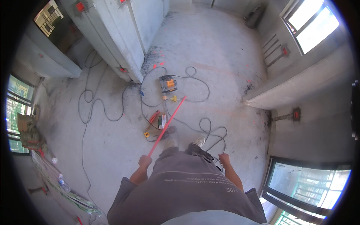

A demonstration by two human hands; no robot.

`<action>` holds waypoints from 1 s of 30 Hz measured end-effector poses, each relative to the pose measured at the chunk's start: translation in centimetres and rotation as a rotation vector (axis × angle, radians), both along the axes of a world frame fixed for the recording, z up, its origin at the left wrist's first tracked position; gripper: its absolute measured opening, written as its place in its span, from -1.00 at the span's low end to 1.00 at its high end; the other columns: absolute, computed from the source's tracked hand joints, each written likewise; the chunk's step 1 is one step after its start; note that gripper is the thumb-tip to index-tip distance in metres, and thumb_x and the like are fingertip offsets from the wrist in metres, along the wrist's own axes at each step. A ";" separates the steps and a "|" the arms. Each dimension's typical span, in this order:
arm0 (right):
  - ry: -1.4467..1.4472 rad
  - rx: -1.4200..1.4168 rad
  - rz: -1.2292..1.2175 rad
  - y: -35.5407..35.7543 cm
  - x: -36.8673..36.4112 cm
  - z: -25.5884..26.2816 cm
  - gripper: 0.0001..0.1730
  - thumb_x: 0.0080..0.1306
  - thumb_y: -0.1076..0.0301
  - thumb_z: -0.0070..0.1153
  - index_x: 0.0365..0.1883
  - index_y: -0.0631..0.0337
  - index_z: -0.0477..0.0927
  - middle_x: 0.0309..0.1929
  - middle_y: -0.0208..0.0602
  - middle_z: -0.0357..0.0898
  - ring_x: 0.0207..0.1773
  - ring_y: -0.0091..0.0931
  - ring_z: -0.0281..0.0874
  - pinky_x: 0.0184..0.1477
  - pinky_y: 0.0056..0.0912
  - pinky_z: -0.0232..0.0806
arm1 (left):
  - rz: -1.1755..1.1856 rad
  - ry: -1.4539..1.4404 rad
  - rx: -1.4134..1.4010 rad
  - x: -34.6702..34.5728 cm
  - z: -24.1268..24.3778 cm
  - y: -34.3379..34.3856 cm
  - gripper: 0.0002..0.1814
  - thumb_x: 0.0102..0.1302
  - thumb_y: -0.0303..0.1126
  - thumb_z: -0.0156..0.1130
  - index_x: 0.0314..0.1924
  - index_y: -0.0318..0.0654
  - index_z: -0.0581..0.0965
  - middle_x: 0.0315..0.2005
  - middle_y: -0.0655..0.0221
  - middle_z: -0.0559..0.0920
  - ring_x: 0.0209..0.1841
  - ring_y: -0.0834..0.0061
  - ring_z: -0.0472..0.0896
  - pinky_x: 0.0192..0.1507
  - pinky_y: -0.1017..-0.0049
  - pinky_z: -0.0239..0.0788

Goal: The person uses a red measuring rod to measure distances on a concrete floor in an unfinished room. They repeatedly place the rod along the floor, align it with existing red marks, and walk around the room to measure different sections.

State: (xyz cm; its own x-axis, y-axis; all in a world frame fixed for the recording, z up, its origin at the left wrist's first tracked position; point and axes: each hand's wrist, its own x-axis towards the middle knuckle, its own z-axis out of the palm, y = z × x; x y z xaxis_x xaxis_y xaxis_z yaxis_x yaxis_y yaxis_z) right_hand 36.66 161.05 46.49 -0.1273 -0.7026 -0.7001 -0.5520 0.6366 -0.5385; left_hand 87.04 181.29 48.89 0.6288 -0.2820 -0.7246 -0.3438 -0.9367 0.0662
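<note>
My left hand (145,161) is closed around the lower end of a long, thin red pipe (170,120). The pipe slants up and to the right over the tools on the concrete floor. Beside my right thigh is my right hand (224,159), its fingers curled near a dark cable (224,140); whether it grips anything is unclear. Ahead of my feet lies a yellow-and-black rotary hammer (168,83). A small yellow object (174,98) sits below it. Closer in are a small box (162,121), red-handled tools (153,117), a yellow tape measure (146,134) and what looks like an angle grinder (168,131), partly behind the pipe.
Loops of black cable (102,109) run across the floor on both sides. A wall corner (140,78) juts in ahead, and a low concrete ledge (281,92) stands at the right. Filled sacks (30,135) and wrapped long material (64,188) lie along the left wall.
</note>
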 end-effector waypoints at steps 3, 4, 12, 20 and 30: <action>-0.005 0.053 -0.038 2.4 0.2 0.9 -0.75 0.26 0.26 0.17 -0.46 0.30 0.60 -0.61 -0.32 0.51 -0.64 -0.52 0.40 -0.64 -0.35 0.22 | -0.018 0.018 0.016 1.0 -0.7 0.7 -0.60 0.17 -0.22 0.20 -0.08 -0.33 0.65 -0.12 0.01 0.70 0.00 0.02 0.67 0.04 0.16 0.49; 0.005 0.062 -0.043 3.0 0.3 1.2 -0.74 0.26 0.26 0.18 -0.47 0.30 0.61 -0.61 -0.31 0.52 -0.64 -0.51 0.40 -0.63 -0.35 0.23 | -0.027 0.025 0.025 1.4 -1.0 0.9 -0.60 0.17 -0.22 0.20 -0.07 -0.33 0.65 -0.11 0.02 0.70 0.00 0.02 0.67 0.04 0.16 0.49; 0.015 0.137 -0.027 5.7 -1.2 -0.1 -0.75 0.26 0.26 0.20 -0.40 0.32 0.63 -0.57 -0.25 0.56 -0.62 -0.47 0.44 -0.62 -0.31 0.25 | -0.106 -0.033 0.052 3.1 0.4 0.1 -0.58 0.21 -0.16 0.21 -0.05 -0.31 0.65 -0.10 0.06 0.70 0.02 0.07 0.66 0.04 0.17 0.49; -0.118 0.029 -0.102 0.5 -4.0 -1.3 -0.74 0.27 0.26 0.19 -0.31 0.34 0.63 -0.54 -0.24 0.57 -0.62 -0.47 0.44 -0.65 -0.34 0.25 | -0.070 -0.084 0.058 -2.0 3.5 -2.4 -0.60 0.18 -0.20 0.26 -0.05 -0.30 0.65 -0.11 0.08 0.71 0.00 0.10 0.68 0.02 0.21 0.50; -0.164 0.073 -0.206 -3.3 -9.2 -3.9 -0.79 0.25 0.28 0.17 -0.36 0.28 0.60 -0.54 -0.25 0.55 -0.62 -0.49 0.41 -0.63 -0.33 0.25 | -0.032 -0.087 0.033 -8.6 2.7 -5.0 -0.53 0.05 -0.17 0.38 -0.08 -0.32 0.66 -0.15 0.09 0.72 -0.05 0.09 0.69 -0.01 0.19 0.50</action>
State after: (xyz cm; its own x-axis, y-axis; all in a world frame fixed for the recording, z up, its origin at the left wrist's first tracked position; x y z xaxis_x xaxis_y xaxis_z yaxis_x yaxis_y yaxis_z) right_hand 27.50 157.74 42.62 -0.1426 -0.6204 -0.7712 -0.3160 0.7670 -0.5585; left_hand 78.44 176.31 51.57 0.6809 -0.2803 -0.6766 -0.3771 -0.9262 0.0042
